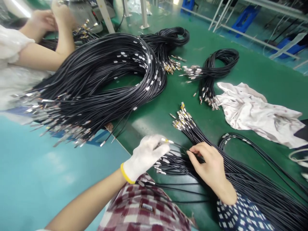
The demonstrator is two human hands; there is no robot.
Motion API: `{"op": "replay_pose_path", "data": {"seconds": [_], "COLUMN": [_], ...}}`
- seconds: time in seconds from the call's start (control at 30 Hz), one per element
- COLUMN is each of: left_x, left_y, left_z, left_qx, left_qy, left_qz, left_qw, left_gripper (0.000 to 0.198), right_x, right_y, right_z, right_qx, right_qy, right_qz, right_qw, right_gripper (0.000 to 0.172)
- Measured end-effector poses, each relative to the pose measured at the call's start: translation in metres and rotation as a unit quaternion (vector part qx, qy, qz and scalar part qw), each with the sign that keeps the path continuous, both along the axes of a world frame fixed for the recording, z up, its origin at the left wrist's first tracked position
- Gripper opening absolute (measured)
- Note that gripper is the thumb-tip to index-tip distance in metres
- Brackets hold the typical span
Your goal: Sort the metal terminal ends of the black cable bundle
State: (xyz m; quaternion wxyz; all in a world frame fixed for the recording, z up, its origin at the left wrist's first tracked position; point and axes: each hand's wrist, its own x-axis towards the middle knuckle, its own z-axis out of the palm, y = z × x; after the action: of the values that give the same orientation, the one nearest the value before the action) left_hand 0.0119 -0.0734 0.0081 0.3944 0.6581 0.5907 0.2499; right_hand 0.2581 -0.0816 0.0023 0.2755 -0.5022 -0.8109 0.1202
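From the head view, I am working a single black cable (179, 146) over the near edge of a green table (271, 69). My left hand (146, 154), in a white glove with a yellow cuff, is pinching it just behind or at its silver-and-yellow end fitting (166, 140); the glove is hiding the exact contact. My bare right hand (209, 165) is gripping the same cable farther along, thumb and forefinger meeting, the other fingers curling loosely. A fanned bundle (194, 133) is running beyond and beneath the right hand toward the lower right; a lower group of cable ends (160, 165) is lying just beside the left fingers. A crumpled cloth (255, 110) is resting at the right, near a small coil (222, 62). A large coil (115, 64) is filling the left, partly overhanging the table, beside another person's forearm (43, 59).
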Motion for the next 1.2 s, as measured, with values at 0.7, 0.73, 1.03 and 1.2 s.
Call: {"op": "replay_pose_path", "data": {"seconds": [0.7, 0.73, 1.03, 1.2], "left_x": [-0.015, -0.015, 0.002, -0.01], "left_y": [0.015, 0.016, 0.022, 0.01], "left_z": [-0.009, -0.01, -0.01, -0.015], "left_qx": [0.048, 0.054, 0.093, 0.1], "left_qy": [0.043, 0.048, 0.055, 0.006], "left_qz": [0.094, 0.092, 0.041, 0.041], "left_qw": [0.994, 0.993, 0.993, 0.994], "left_gripper": [0.019, 0.019, 0.017, 0.03], "right_x": [-0.058, -0.058, -0.055, -0.055], "right_y": [0.046, 0.046, 0.033, 0.015], "right_z": [-0.017, -0.017, -0.013, -0.014], "right_qx": [-0.009, -0.007, -0.032, -0.185], "right_qy": [-0.189, -0.182, -0.014, 0.088], "right_qz": [0.002, 0.002, 0.023, 0.056], "right_qw": [0.982, 0.983, 0.999, 0.977], "right_gripper": [0.011, 0.013, 0.018, 0.012]}}
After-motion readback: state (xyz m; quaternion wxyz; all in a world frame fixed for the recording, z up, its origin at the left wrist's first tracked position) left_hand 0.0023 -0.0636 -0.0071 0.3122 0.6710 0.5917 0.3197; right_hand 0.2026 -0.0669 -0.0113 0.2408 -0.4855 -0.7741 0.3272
